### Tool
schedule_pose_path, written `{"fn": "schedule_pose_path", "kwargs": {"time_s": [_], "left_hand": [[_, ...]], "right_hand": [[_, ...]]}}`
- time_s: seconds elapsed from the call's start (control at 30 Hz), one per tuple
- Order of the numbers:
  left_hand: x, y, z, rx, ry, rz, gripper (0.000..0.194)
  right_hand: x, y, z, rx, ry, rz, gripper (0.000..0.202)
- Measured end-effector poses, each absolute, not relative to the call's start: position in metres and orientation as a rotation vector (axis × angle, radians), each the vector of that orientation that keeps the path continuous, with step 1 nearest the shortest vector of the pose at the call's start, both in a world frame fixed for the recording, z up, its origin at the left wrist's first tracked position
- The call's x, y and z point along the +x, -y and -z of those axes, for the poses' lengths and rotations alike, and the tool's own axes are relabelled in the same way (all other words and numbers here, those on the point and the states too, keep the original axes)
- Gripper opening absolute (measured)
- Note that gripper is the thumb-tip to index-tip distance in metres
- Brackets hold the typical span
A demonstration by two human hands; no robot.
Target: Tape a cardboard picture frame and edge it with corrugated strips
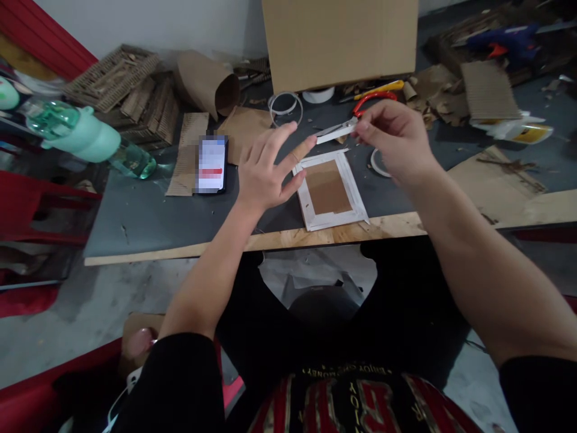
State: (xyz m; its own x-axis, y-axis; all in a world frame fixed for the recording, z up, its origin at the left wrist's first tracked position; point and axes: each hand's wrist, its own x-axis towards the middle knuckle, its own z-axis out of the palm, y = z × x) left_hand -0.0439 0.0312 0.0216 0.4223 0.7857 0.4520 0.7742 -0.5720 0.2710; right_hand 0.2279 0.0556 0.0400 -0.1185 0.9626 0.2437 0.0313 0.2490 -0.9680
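Observation:
Between the finger and thumb of my right hand is one end of a narrow white strip, raised over the table. The strip's other end meets the index fingertip of my left hand, whose fingers are spread. Below the strip lies a square cardboard piece bordered with white strips, close to the table's front edge. My left hand's thumb is over its upper left corner. Red-handled scissors lie just beyond my right hand.
A lit phone and a green bottle are at the left. Tape rolls lie behind my hands. Corrugated pieces, a glue bottle and a blue glue gun are at the right. A large cardboard sheet stands behind.

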Motion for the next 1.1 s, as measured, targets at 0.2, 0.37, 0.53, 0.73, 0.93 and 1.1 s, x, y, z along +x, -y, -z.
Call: {"fn": "schedule_pose_path", "kwargs": {"time_s": [0.2,0.37,0.53,0.73,0.93,1.1], "left_hand": [[-0.042,-0.044,-0.004,2.509,-1.552,-0.966,0.057],[-0.05,-0.052,0.018,2.537,-1.486,-0.663,0.06],[-0.045,-0.051,0.018,2.559,-1.436,-0.443,0.069],[-0.041,-0.044,0.003,2.569,-1.387,-0.371,0.06],[-0.039,-0.037,-0.009,2.662,-1.333,-0.318,0.057],[-0.044,-0.033,-0.008,2.672,-1.367,-0.343,0.045]], "right_hand": [[0.233,-0.056,-0.039,-1.091,1.346,-0.713,0.041],[0.238,-0.074,-0.012,-1.108,1.504,-0.687,0.041],[0.236,-0.082,0.003,-1.157,1.607,-0.938,0.04],[0.232,-0.077,0.001,-1.238,1.546,-1.233,0.035],[0.235,-0.077,-0.002,-1.271,1.544,-1.507,0.036],[0.238,-0.076,-0.003,-1.243,1.525,-1.571,0.038]]}}
